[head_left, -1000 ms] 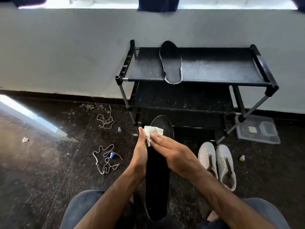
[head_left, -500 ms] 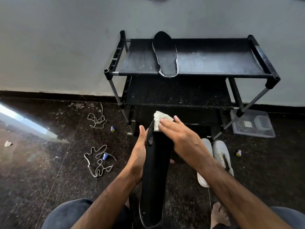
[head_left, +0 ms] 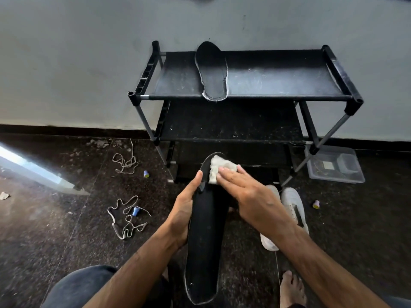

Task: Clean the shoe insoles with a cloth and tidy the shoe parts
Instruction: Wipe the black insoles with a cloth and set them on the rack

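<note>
Head view: at lower centre, the left hand point(head_left: 185, 215) grips a long black insole point(head_left: 205, 236) by its left edge. The right hand point(head_left: 251, 194), fingers straight, presses a white cloth point(head_left: 219, 166) onto the insole's top end. A second insole point(head_left: 212, 71) lies on the rack point(head_left: 278, 78), upper centre.

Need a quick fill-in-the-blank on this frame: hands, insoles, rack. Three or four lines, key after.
1. The right hand presses a white ____ onto the held insole.
2. The ____ hand grips that insole's edge.
3. The second insole lies on the rack's ____ shelf.
4. The white shoes stand on the ____.

Missing words: cloth; left; top; floor
</note>
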The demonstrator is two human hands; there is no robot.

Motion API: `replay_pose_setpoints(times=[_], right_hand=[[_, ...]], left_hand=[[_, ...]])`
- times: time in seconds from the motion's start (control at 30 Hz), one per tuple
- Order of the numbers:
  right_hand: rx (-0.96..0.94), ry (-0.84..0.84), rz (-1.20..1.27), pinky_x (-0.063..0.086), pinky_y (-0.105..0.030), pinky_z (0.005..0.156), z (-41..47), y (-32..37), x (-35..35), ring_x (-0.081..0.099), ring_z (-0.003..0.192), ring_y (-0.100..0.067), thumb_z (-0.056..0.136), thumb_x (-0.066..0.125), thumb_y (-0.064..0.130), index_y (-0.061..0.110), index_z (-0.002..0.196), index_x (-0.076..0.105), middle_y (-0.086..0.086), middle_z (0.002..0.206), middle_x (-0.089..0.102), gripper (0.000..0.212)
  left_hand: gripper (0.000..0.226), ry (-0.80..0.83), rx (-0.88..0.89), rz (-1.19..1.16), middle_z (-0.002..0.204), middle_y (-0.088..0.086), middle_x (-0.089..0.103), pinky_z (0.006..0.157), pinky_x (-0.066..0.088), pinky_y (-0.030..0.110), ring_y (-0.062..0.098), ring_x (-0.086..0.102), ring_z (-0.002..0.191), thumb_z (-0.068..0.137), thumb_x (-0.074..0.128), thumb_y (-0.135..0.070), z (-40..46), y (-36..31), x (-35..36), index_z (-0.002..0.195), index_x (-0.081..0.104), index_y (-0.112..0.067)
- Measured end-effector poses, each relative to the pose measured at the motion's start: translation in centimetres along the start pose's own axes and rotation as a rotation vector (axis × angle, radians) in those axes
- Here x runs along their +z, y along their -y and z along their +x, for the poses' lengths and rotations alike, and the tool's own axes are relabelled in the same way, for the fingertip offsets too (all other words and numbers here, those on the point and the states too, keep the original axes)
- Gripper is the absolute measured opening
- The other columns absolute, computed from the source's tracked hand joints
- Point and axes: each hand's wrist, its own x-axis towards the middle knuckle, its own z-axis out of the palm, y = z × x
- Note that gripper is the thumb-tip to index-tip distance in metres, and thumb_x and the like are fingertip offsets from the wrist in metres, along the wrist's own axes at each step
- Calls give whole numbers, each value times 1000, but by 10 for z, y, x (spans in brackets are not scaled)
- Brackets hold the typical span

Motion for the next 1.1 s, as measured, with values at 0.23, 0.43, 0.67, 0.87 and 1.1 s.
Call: replay_pose_setpoints(times=[0.23,0.43,0.67,0.87,1.1], right_hand=[[-120,7,-15,23,-44,125,-3,7,6,40,145,-18,88,53,-12,5,142,53,-9,151,51,57],[-129,21,39,26,-44,124,-6,11,14,36,148,-19,90,43,-8,2,145,49,-12,154,46,56],[-148,-9,50,28,-48,123,-2,19,22,36,148,-17,99,44,13,3,145,49,-10,156,44,48],[-208,76,191,28,-45,123,-7,29,27,36,148,-17,93,53,-1,3,143,52,-11,153,47,51],[-116,44,79,21,-49,125,-1,24,24,21,154,-15,96,42,6,3,152,38,-10,163,31,57]], left_hand=[[78,-10,27,-69,143,23,57,109,49,36,30,58,131,102,28,-63,1,-4,-11,136,61,-1],[75,-63,37,-63,140,25,58,109,48,39,31,59,130,102,32,-59,1,-3,-11,132,63,2],[80,-80,44,-95,137,26,60,110,46,42,32,59,129,100,31,-63,6,4,-13,128,65,4],[105,-40,3,-53,140,35,53,120,32,47,40,52,135,94,28,-77,6,2,-11,133,53,18],[90,-135,106,-11,130,22,66,103,48,39,29,64,124,96,25,-74,8,4,-6,137,56,0]])
